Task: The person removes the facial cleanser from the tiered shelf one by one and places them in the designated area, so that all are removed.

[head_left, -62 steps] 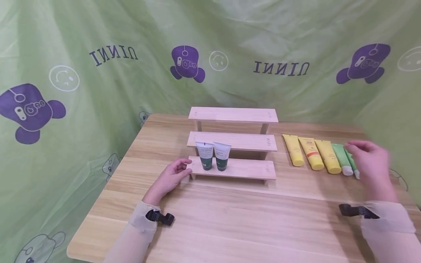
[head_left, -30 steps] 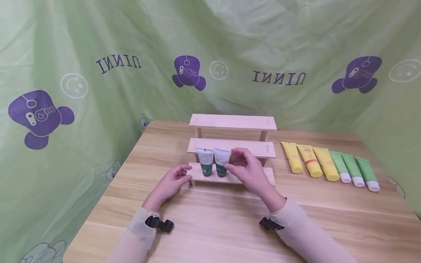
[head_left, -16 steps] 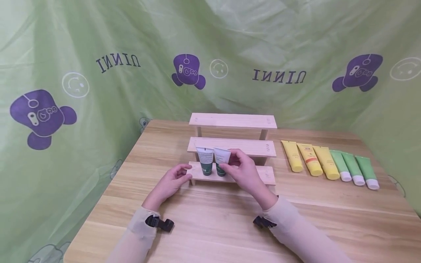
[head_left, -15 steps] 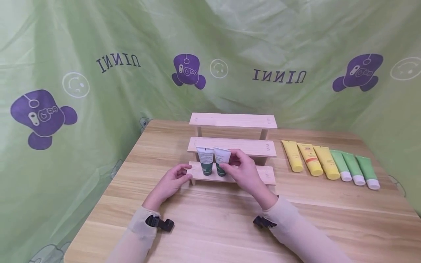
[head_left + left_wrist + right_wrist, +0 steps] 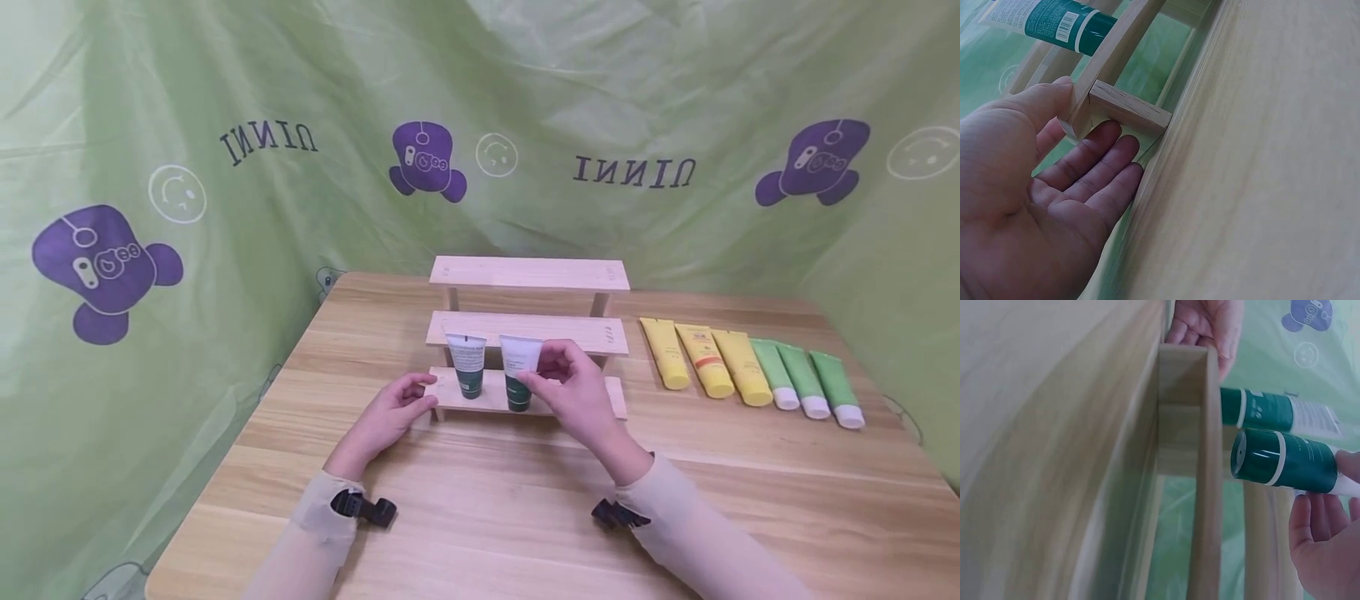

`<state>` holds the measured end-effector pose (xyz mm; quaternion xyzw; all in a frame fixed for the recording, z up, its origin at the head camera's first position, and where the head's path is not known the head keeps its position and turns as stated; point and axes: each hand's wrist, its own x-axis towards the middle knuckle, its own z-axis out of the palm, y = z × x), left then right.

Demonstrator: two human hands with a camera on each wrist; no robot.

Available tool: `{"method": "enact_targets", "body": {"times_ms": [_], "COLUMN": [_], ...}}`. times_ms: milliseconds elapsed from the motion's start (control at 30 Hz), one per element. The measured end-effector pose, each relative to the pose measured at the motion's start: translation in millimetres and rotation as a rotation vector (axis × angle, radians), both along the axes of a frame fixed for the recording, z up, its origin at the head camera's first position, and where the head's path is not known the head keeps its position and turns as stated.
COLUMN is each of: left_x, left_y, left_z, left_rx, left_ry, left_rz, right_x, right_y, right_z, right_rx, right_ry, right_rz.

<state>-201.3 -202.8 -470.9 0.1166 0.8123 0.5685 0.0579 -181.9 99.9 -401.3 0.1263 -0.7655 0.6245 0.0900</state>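
A three-step wooden display rack (image 5: 528, 272) stands on the table. My left hand (image 5: 388, 419) holds the left end of its lowest board; in the left wrist view the thumb lies against the board end and several fingers (image 5: 1094, 164) stretch by the leg. On that lowest step a small green and white squeeze tube (image 5: 470, 367) stands on its cap. My right hand (image 5: 581, 392) pinches a second such tube (image 5: 517, 367) between thumb and fingers. The right wrist view shows this tube's green cap (image 5: 1257, 456) bared at its base, apart from the board.
To the right of the rack, yellow squeeze tubes (image 5: 742, 367) and green squeeze tubes (image 5: 836, 387) with white caps lie in a row on the wooden table (image 5: 487, 517). A green printed curtain (image 5: 337, 192) hangs behind and at both sides.
My right hand came over from the green tubes and took hold of the right-hand tube. Within the last half second that tube moved right and toward me. The left hand stays put.
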Motion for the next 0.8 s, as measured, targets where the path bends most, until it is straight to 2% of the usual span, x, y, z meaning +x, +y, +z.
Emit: {"method": "enact_targets", "body": {"times_ms": [167,367,533,800], "left_x": [-0.9,-2.2,-3.0,-2.5], "left_y": [-0.4,-2.9,-3.3,-2.9], "left_z": [-0.7,-3.4,-5.1,-5.7], "left_rx": [-0.015,-0.023,-0.025,-0.017], "left_ry": [-0.009,-0.001,0.002,0.008], "left_rz": [0.003,0.013,0.010,0.014], "right_x": [4.0,13.9,25.7,45.0], "right_y": [22,57,90,135], "right_z": [5.4,10.8,12.3,0.5], "right_rx": [-0.072,-0.094,-0.046,0.044], "right_ry": [0.005,0.024,0.039,-0.054], "right_rz": [-0.019,-0.110,-0.206,-0.307]}}
